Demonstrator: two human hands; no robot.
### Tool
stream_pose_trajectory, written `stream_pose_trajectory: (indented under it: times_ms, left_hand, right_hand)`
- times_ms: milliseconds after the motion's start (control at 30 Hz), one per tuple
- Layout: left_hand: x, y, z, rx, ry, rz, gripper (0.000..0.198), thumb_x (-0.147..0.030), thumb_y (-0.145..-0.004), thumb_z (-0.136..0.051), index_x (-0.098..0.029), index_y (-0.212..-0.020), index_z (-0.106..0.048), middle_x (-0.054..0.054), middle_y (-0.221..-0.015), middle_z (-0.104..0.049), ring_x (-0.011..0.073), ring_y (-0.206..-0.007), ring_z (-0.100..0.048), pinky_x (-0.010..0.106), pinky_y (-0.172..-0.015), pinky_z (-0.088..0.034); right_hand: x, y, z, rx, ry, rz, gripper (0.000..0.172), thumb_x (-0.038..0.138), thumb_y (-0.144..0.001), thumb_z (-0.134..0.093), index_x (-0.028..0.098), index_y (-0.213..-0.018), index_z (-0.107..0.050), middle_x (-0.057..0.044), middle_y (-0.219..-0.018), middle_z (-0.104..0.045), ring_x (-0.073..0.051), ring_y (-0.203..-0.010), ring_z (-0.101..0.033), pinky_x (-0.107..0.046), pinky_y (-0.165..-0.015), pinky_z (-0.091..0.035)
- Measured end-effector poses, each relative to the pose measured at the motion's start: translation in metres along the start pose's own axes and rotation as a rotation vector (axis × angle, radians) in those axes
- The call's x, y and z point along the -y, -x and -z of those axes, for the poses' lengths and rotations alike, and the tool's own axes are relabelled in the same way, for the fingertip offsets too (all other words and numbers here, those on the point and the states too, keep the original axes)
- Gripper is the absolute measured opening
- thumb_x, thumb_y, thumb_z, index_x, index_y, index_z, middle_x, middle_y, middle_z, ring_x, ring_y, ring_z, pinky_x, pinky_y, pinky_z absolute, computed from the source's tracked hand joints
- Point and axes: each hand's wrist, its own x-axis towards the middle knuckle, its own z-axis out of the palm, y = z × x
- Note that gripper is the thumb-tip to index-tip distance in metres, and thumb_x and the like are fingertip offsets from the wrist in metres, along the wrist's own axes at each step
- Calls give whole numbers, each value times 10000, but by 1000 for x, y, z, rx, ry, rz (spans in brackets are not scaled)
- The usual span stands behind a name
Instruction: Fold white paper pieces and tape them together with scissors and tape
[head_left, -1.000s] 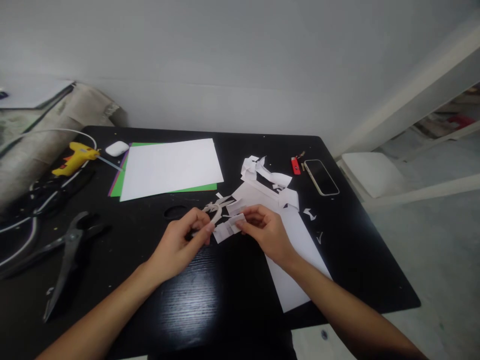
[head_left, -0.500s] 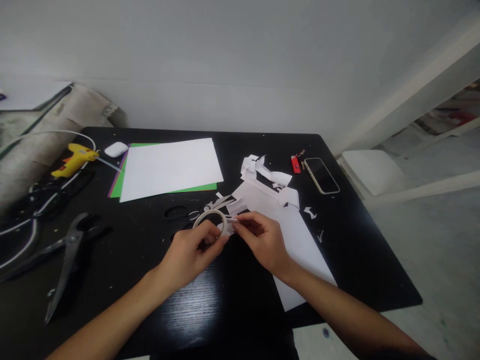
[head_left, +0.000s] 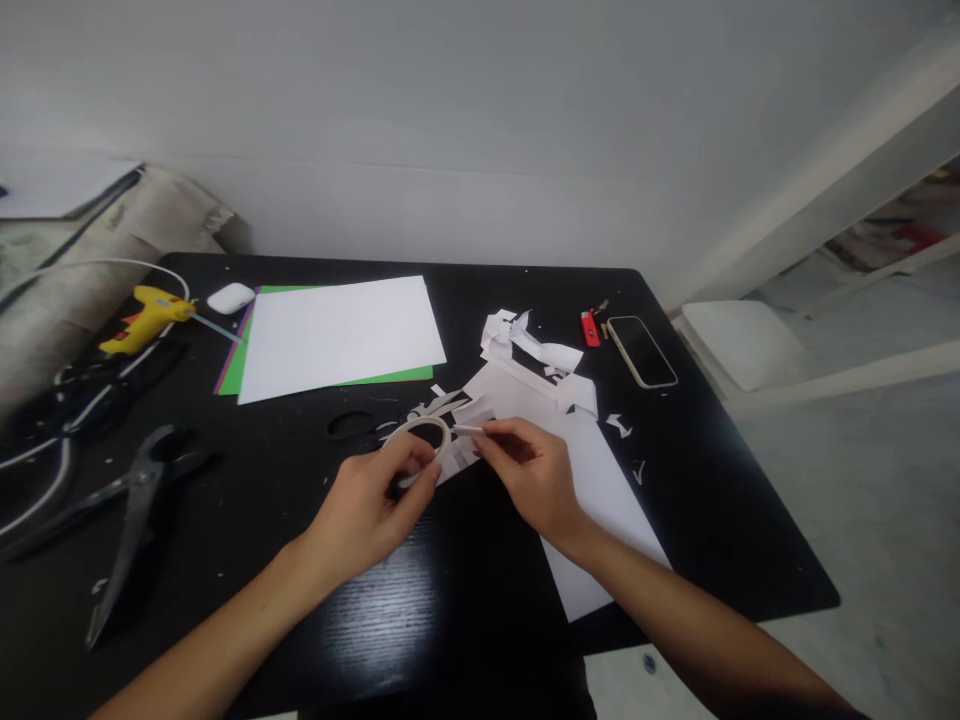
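Observation:
My left hand [head_left: 382, 490] is closed on a roll of tape [head_left: 448, 437], its thumb and fingers pinching the ring's near side. From the roll's right edge a short white strip of tape [head_left: 468, 430] reaches to my right hand [head_left: 534, 475], which pinches its end. Small pieces of white paper [head_left: 453, 463] lie beneath the strip and roll. Just behind the roll are scissors [head_left: 435, 406] with dark handles, partly hidden by the roll. A long white paper sheet [head_left: 600, 520] passes under my right hand and forearm.
Paper offcuts [head_left: 555, 355] lie behind my hands. A white sheet [head_left: 345, 335] tops coloured paper at the back left. Pliers [head_left: 139, 490] and a yellow glue gun [head_left: 146, 320] are on the left; a red lighter [head_left: 590, 328] and phone [head_left: 642, 352] are on the right.
My hands have moved slightly apart. The strip between the roll and my right fingers shows more clearly, and more of the paper below is visible.

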Motion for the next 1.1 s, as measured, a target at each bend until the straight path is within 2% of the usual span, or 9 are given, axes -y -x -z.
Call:
stream_pose_trajectory:
  times_ms: [167,367,700,1100]
  left_hand:
    - [-2,1,-2,22,-13,-44,97,-258,-1013,-576,-191,-959,-623,-64,-613,-646,80,-487,-567,178,-497,-419]
    - [-2,2,-6,15,-7,-110,73,-252,-1020,-581,-195,-1028,-625,-59,-667,-677,76,-497,-579,178,-499,-421]
    - [0,2,-7,-4,-45,-91,84,-260,-1023,-583,-190,-1006,-627,-65,-642,-659,69,-462,-533,185,-496,-416]
    - [-2,3,-7,-24,-18,-94,90,-260,-1018,-584,-191,-984,-629,-67,-610,-632,68,-448,-509,180,-477,-413]
  right_hand:
    - [1,1,0,-3,41,32,69,261,-860,-790,224,-913,-814,-52,-912,-828,-229,-824,-791,-342,-782,-661]
    - [0,6,-3,54,85,104,68,245,-900,-755,234,-931,-815,-56,-947,-818,-219,-846,-777,-332,-770,-651]
    - [2,9,-5,86,83,165,87,229,-913,-755,243,-968,-821,-55,-971,-811,-211,-868,-773,-316,-744,-648]
    - [4,9,-7,80,67,150,85,227,-892,-773,255,-955,-823,-54,-974,-810,-219,-874,-776,-329,-748,-667]
